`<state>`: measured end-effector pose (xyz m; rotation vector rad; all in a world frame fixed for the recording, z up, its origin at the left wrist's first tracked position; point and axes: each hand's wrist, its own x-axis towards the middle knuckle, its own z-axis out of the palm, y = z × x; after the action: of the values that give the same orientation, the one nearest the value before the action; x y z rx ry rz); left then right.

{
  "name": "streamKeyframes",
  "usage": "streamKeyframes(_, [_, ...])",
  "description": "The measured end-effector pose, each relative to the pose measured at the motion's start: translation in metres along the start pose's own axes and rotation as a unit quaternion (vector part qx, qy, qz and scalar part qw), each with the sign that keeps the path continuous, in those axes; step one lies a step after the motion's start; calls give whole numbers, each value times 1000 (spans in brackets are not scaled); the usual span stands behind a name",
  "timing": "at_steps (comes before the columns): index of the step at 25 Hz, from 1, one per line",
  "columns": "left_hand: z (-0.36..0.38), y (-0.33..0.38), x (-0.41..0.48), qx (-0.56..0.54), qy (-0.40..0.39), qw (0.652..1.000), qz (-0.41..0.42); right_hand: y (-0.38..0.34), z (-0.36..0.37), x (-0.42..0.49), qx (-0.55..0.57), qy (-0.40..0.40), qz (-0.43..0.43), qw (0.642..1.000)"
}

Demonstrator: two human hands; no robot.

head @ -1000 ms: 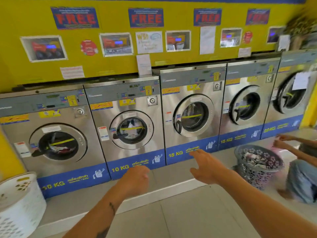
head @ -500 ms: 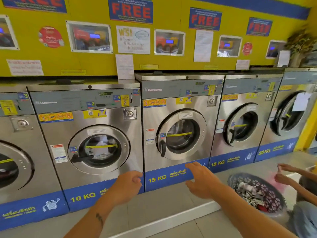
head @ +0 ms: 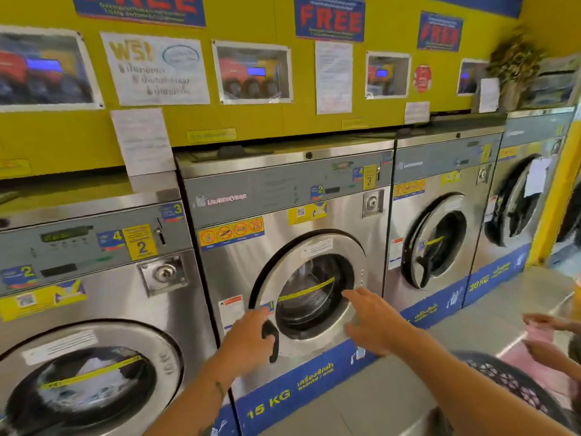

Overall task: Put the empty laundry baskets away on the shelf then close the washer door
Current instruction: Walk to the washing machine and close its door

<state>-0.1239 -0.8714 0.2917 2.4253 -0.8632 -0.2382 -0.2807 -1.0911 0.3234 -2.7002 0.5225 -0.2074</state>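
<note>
Washer, steel, centre of row: blue base strip reads "15 KG"; yellow tag "3" at 1 o'clock of the round door.
Door: slightly ajar; black handle at its 8 o'clock.
Left hand: fingers loosely curled against the handle; grip cannot be told.
Right hand: fingers spread, at the door's 4 o'clock rim.
Wall posters: "FREE".
Dark basket: at 4 o'clock on the floor.
</note>
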Motion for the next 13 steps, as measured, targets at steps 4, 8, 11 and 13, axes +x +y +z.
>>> streamKeyframes(4, [30,14,97,55,23,998,-1,37,4,112,-9,-6,-41,999])
streamKeyframes(8, [56,21,180,83,52,994,-49,62,6,220,-48,-45,-96,993])
streamKeyframes(11, [74,23,227,126,67,984,-107,73,9,289,-112,-49,-154,981])
streamKeyframes(13, [90,21,243,141,84,978,-132,77,22,316,-158,-32,-186,969])
